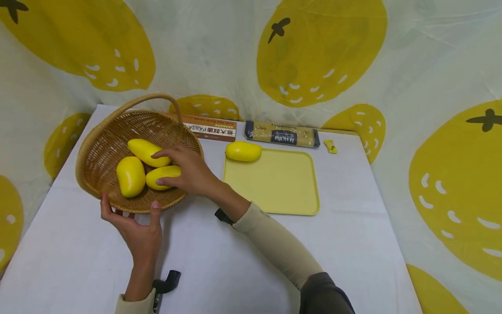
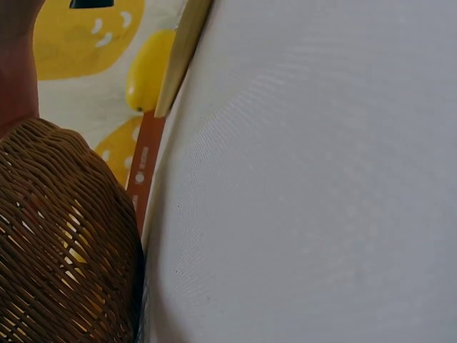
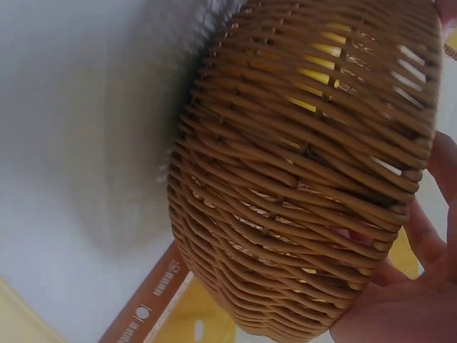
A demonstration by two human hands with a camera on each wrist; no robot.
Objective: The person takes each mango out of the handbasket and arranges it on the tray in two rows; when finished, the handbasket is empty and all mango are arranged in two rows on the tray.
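Observation:
A woven wicker basket [image 1: 94,148] with an arched handle stands at the left of the table, tilted with its opening toward me. My left hand [image 1: 137,233] holds its near rim, thumb and fingers spread along the edge. Three yellow mangoes, one at the left [image 1: 131,178], an upper one [image 1: 143,149] and a lower one [image 1: 153,178], lie inside. Reaching over the right rim, my right hand [image 1: 190,170] has its fingers spread at the upper mango and its thumb on the lower one. The right wrist view shows the basket's woven side [image 3: 300,186].
A pale yellow tray [image 1: 274,183] lies right of the basket, with another mango [image 1: 244,151] on its far left corner. Behind are a pasta box [image 1: 215,128], a spaghetti packet [image 1: 282,134] and a small yellow wrapped sweet [image 1: 330,146]. A patterned cloth hangs behind the table.

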